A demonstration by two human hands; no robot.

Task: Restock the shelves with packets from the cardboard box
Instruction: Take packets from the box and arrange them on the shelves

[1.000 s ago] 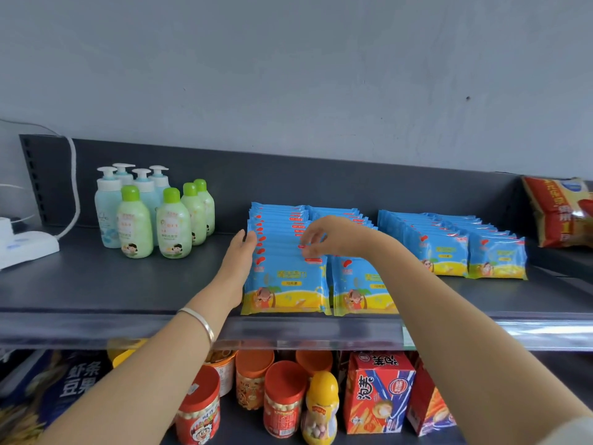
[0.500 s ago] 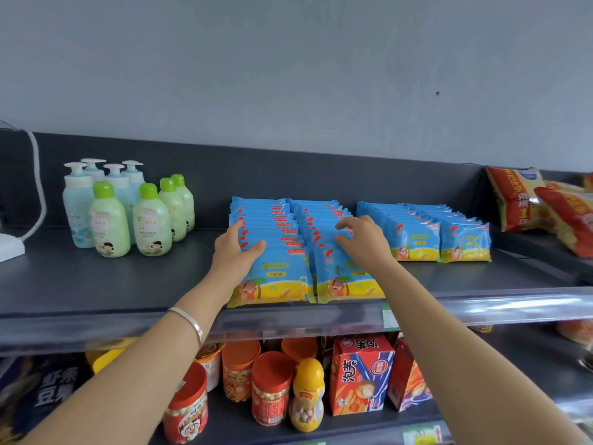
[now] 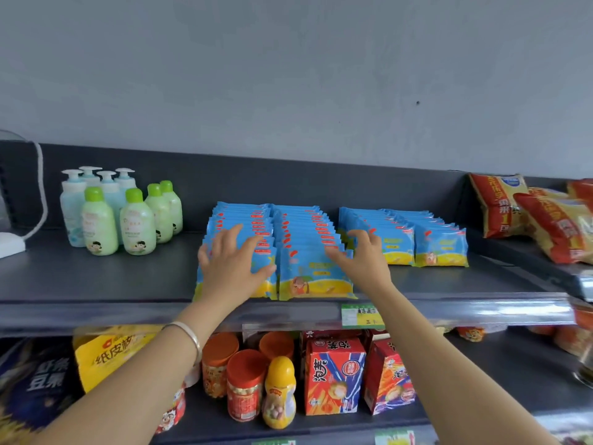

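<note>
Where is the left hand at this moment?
Head view: the left hand lies spread on the leftmost row of blue packets, left of centre on the upper shelf, right of the green bottles.

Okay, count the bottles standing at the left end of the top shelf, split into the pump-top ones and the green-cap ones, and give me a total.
Pale blue pump bottles: 4
Green-capped bottles: 4
Total: 8
</note>
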